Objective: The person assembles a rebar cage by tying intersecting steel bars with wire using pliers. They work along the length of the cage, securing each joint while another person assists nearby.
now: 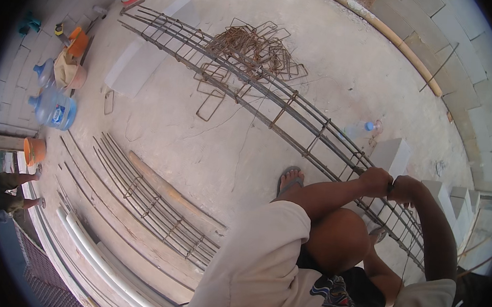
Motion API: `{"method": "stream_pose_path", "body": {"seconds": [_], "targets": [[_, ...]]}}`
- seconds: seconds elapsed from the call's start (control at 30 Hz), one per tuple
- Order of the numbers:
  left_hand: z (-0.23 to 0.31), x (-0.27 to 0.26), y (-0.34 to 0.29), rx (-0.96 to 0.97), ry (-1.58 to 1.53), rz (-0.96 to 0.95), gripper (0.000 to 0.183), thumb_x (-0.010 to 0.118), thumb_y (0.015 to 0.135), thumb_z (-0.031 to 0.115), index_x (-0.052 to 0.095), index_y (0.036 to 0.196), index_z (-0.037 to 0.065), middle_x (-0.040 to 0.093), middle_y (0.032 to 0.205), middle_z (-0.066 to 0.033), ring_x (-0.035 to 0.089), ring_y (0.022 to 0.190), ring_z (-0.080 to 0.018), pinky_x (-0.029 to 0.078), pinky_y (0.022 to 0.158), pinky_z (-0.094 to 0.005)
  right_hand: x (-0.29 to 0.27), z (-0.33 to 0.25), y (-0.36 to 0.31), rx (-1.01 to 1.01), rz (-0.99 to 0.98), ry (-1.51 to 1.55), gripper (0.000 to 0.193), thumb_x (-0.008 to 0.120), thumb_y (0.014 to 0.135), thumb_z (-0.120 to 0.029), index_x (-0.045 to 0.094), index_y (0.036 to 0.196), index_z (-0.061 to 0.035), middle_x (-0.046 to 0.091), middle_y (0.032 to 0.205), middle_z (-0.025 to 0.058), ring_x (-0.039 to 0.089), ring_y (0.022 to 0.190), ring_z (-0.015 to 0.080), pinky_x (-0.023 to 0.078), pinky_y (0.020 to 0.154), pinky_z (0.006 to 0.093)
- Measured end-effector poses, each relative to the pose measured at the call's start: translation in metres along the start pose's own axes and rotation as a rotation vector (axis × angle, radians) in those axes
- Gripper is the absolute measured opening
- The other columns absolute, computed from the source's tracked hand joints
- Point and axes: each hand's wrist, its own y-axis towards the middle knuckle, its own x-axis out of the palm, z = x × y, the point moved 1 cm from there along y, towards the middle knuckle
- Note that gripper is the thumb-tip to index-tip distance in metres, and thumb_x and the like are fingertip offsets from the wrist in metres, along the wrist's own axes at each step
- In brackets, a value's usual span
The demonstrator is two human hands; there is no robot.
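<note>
A long rebar cage (271,124) runs diagonally from the far left down to the near right, its bars joined by square stirrups. Close together at its near right part are my left hand (374,182) and my right hand (406,191). Both are closed, with fingers curled at the upper bars. A small dark piece shows between them, but I cannot make out what they grip. My sandalled left foot (291,180) stands on the floor beside the cage, and my bent knee is just under my left forearm.
Loose wire stirrups (253,48) lie heaped behind the cage. A second rebar cage (161,219), a wooden pole (169,191) and white pipes (88,251) lie at left. Water jugs (55,111) stand by the wall. Another person (12,189) is at the left edge. Pale blocks (391,153) sit at right.
</note>
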Motion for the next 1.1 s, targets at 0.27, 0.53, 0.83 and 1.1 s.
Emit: {"method": "stream_pose_path", "body": {"seconds": [0.27,0.53,0.83,1.1], "targets": [[-0.01,-0.015,0.033,-0.008,0.073,-0.351,0.034,0.071,0.071,0.037,0.07,0.084,0.006,0.069,0.083,-0.018,0.066,0.082,-0.0366,0.053,0.074,-0.0442,0.051,-0.004,-0.01,-0.068,0.77,-0.506,0.027,0.064,0.079,-0.021,0.057,0.104,-0.0102,0.058,0.096,0.0061,0.057,0.098,0.0265,0.039,0.094,0.0444],[0.015,-0.013,-0.018,0.121,0.121,0.227,0.031,0.072,0.069,0.017,0.06,0.095,0.004,0.063,0.097,-0.0165,0.062,0.093,-0.0344,0.049,0.078,-0.0426,0.018,0.01,-0.01,-0.127,0.267,-0.095,0.041,0.077,0.068,-0.026,0.06,0.1,-0.0067,0.065,0.085,0.0078,0.066,0.081,0.0264,0.049,0.073,0.0359],[-0.017,0.008,0.009,0.014,-0.061,-0.024,0.034,0.069,0.074,0.012,0.053,0.103,0.003,0.059,0.095,-0.0219,0.06,0.093,-0.037,0.047,0.078,-0.0467,0.044,0.006,0.01,-0.004,0.509,-0.067,0.015,0.068,0.075,-0.014,0.067,0.085,-0.0039,0.069,0.083,0.0135,0.069,0.08,0.0226,0.054,0.065,0.0389],[0.002,0.006,-0.003,0.064,0.061,0.031,0.044,0.077,0.068,0.024,0.052,0.098,0.005,0.063,0.079,-0.0177,0.064,0.08,-0.0386,0.05,0.071,-0.0486,0.008,0.011,-0.003,-0.017,-0.149,0.19,0.02,0.07,0.075,-0.015,0.066,0.088,-0.0008,0.066,0.079,0.0093,0.068,0.075,0.0223,0.055,0.071,0.0415]]}}
